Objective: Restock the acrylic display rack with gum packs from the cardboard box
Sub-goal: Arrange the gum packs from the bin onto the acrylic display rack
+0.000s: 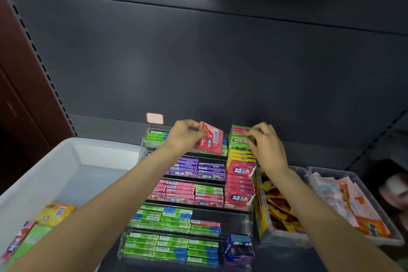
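Currently the left hand holds a pink watermelon gum pack above the top tier of the acrylic display rack, fingers curled round its left edge, barcode face toward the camera. The pack stands tilted, its long axis running up and down and leaning a little to the right. The right hand is at the rack's rear right column, its fingers pinched on the top of a green Doublemint pack that stands upright there.

The coming move turns on one relation: the pink pack hangs just left of the green column and well above the pink rows two tiers below it, toward the person. The left hand is the nearer one to those rows, so it probably only has to draw the pack back and down and turn it flat.

Hard to make out: the slot directly under the pink pack is covered by pack and hand, so whether it has room cannot be told. No cardboard box shows; the packs at lower left lie in a translucent plastic bin, cut off by the frame edge. The right hand's thumb is hidden behind its fingers.
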